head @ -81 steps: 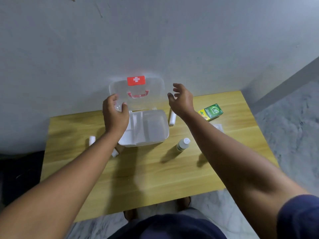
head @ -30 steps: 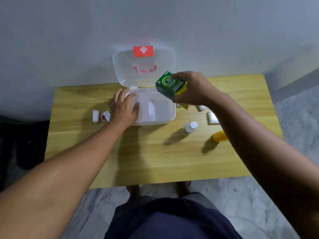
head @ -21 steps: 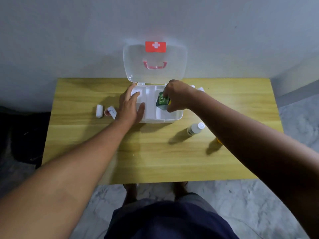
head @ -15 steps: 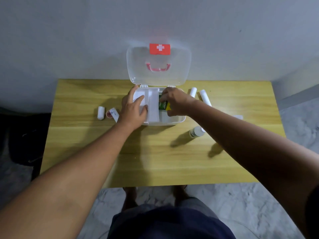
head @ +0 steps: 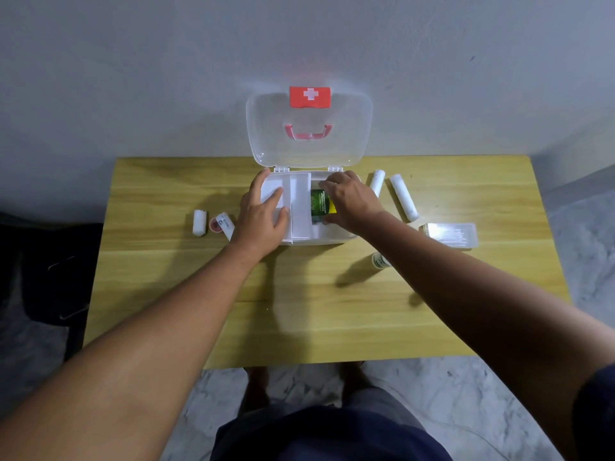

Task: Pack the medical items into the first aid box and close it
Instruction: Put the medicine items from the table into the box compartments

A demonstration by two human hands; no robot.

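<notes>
I judge the packing has only begun. My right hand (head: 351,202) grips the green box (head: 320,204), setting it into the right compartment of the first aid box (head: 301,232), whose lid (head: 309,128) stands open at 12 o'clock. My left hand (head: 263,214) lies flat with spread fingers on the left compartment, holding nothing. Still outside: two white rolls (head: 402,201) at 3 o'clock, a clear case (head: 449,234) and a small bottle (head: 379,261) towards 4 o'clock, two small items (head: 209,222) at 9 o'clock. A second ago the green box was in the air above the first aid box; now it is down inside.
</notes>
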